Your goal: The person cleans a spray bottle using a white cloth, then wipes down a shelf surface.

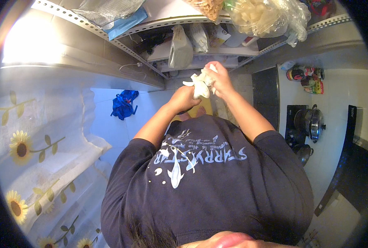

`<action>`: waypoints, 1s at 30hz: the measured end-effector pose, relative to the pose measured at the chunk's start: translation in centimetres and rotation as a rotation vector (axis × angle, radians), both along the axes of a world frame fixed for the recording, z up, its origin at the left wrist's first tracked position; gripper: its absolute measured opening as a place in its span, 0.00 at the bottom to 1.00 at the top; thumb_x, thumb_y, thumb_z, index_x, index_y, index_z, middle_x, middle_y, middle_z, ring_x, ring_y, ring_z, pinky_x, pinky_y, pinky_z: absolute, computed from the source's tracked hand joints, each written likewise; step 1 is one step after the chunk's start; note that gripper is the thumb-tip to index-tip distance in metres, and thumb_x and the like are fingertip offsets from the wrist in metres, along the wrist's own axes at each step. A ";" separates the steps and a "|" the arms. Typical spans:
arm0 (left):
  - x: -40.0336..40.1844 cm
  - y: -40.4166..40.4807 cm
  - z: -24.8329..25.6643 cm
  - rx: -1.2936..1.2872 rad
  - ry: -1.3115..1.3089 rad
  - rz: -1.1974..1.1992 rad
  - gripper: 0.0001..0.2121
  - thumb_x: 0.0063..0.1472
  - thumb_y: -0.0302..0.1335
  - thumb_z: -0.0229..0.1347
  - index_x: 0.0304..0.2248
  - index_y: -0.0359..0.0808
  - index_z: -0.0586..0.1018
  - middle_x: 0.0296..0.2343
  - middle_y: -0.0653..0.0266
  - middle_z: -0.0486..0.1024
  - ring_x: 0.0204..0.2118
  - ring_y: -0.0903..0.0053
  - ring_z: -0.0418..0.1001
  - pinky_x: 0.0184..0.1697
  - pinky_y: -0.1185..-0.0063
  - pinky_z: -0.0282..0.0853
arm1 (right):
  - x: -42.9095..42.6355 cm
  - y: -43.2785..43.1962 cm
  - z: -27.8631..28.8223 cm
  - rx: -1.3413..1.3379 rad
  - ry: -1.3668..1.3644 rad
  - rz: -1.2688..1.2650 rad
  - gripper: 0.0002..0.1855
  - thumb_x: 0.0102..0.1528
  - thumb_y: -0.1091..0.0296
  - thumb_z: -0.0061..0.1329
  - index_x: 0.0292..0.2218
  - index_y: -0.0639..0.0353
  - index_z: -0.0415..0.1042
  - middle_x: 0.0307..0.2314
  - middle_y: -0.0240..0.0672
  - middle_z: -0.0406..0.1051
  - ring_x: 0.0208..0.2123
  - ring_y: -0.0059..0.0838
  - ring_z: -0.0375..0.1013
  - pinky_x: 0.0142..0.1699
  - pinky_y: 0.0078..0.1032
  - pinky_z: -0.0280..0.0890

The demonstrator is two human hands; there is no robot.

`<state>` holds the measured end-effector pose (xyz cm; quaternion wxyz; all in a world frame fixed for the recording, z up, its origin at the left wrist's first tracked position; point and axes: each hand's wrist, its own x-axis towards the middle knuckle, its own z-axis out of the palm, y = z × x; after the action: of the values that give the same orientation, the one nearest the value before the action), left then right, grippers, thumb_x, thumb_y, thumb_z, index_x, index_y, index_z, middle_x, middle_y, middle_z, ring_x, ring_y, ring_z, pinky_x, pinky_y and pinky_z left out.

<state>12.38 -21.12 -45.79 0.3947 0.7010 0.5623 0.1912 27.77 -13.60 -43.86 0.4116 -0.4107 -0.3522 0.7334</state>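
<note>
Both hands meet in front of my body, below the shelf's edge. My left hand [184,97] grips a crumpled, cream-white, soft-looking item [200,86], perhaps cloth or thin gloves; the picture does not settle which. My right hand [219,77] pinches the upper right part of the same white bunch between thumb and fingers. Loose ends of it stick out to the left and hang under the right hand.
A perforated metal shelf [171,22] ahead bears clear plastic bags of food [258,18]. Lower down stands a grey-white bag [181,48]. Blue fabric [124,104] lies on the floor at left, near a sunflower-print curtain [47,145]. Lidded metal pots [315,124] stand at right.
</note>
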 end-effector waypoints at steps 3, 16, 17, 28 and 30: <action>-0.2 0.7 1.1 0.007 -0.004 -0.020 0.16 0.42 0.32 0.59 0.30 0.29 0.76 0.26 0.45 0.74 0.32 0.55 0.73 0.37 0.67 0.68 | 1.7 0.0 2.9 0.106 -0.011 0.132 0.07 0.57 0.71 0.46 0.38 0.60 0.66 0.31 0.30 0.67 0.33 0.19 0.69 0.37 0.17 0.66; -0.2 1.2 0.4 -0.011 0.008 -0.110 0.16 0.41 0.31 0.59 0.31 0.32 0.76 0.29 0.47 0.75 0.34 0.56 0.73 0.39 0.67 0.68 | 3.8 0.1 4.4 1.024 -0.574 0.586 0.27 0.50 0.73 0.48 0.53 0.56 0.63 0.51 0.47 0.58 0.53 0.43 0.60 0.56 0.31 0.55; -0.3 1.2 0.5 -0.008 0.030 -0.123 0.16 0.41 0.30 0.59 0.32 0.32 0.76 0.29 0.48 0.75 0.34 0.56 0.73 0.39 0.66 0.68 | 3.8 0.5 4.5 0.995 -0.570 0.658 0.28 0.50 0.73 0.48 0.53 0.56 0.62 0.51 0.47 0.59 0.53 0.42 0.60 0.56 0.31 0.56; -1.3 1.6 3.3 -0.020 0.215 -0.227 0.14 0.41 0.28 0.58 0.30 0.33 0.75 0.27 0.49 0.75 0.33 0.56 0.73 0.38 0.65 0.69 | 2.8 0.7 3.9 0.940 -0.641 0.710 0.23 0.54 0.65 0.46 0.51 0.57 0.59 0.42 0.49 0.67 0.44 0.49 0.67 0.48 0.36 0.63; -1.1 1.6 3.1 -0.025 0.196 -0.212 0.14 0.41 0.28 0.58 0.30 0.33 0.75 0.27 0.49 0.75 0.34 0.55 0.73 0.38 0.65 0.68 | 2.2 0.6 3.7 0.952 -0.685 0.667 0.19 0.55 0.64 0.45 0.47 0.57 0.61 0.39 0.49 0.69 0.41 0.49 0.69 0.44 0.37 0.65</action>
<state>11.25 -19.55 -42.71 0.3646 0.7669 0.5232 0.0721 30.00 -12.96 -40.20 0.1642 -0.2632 -0.8555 0.4145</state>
